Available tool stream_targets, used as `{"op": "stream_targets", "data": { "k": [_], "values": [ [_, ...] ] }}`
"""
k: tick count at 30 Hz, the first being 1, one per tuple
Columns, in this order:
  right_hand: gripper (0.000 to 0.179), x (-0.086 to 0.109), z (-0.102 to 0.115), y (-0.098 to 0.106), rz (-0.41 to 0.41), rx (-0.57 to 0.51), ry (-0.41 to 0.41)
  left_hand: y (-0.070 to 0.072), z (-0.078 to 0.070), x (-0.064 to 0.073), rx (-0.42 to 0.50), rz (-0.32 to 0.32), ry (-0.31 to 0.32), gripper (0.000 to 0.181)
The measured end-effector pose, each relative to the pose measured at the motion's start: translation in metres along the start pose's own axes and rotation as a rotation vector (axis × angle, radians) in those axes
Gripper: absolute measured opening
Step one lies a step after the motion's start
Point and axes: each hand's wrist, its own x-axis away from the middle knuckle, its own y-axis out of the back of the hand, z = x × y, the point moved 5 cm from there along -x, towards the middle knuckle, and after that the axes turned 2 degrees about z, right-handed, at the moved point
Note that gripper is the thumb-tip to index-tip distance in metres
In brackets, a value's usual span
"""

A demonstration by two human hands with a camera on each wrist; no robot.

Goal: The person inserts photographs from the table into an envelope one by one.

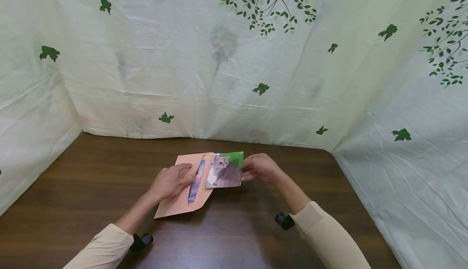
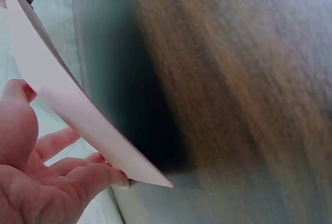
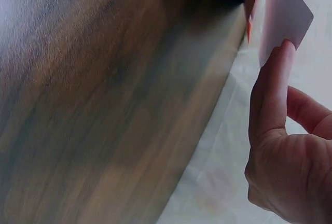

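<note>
A salmon-pink envelope (image 1: pixel 180 202) is held up over the table, tilted, its flap side toward the right. My left hand (image 1: pixel 169 184) grips it from the left, thumb on the front face and fingers behind, as the left wrist view shows with the hand (image 2: pixel 52 182) beneath the pale sheet. A blue and purple printed strip (image 1: pixel 196 183) shows in the envelope's opening. To the right, a photo card of a grey cat on green (image 1: pixel 226 171) overlaps the flap edge. My right hand (image 1: pixel 261 168) pinches that card's right edge, its plain back (image 3: pixel 285 16) facing the right wrist camera.
The dark brown wooden table (image 1: pixel 91 187) spreads below both hands. White cloth with green leaf prints (image 1: pixel 146 78) hangs behind and along both sides. Black wrist devices (image 1: pixel 285 221) sit on the forearms, beside cream sleeves (image 1: pixel 329 236).
</note>
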Motion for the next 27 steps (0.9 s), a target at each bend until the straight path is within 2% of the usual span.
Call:
{"op": "stream_targets", "data": {
  "k": [11, 27],
  "values": [
    [0.021, 0.002, -0.004, -0.019, 0.034, 0.028, -0.008, -0.002, 0.001, -0.001, -0.01, 0.006, 0.006, 0.052],
    [0.023, -0.004, -0.008, -0.04, 0.084, 0.027, 0.011, 0.002, -0.003, 0.001, -0.017, -0.018, -0.025, 0.051]
  ]
}}
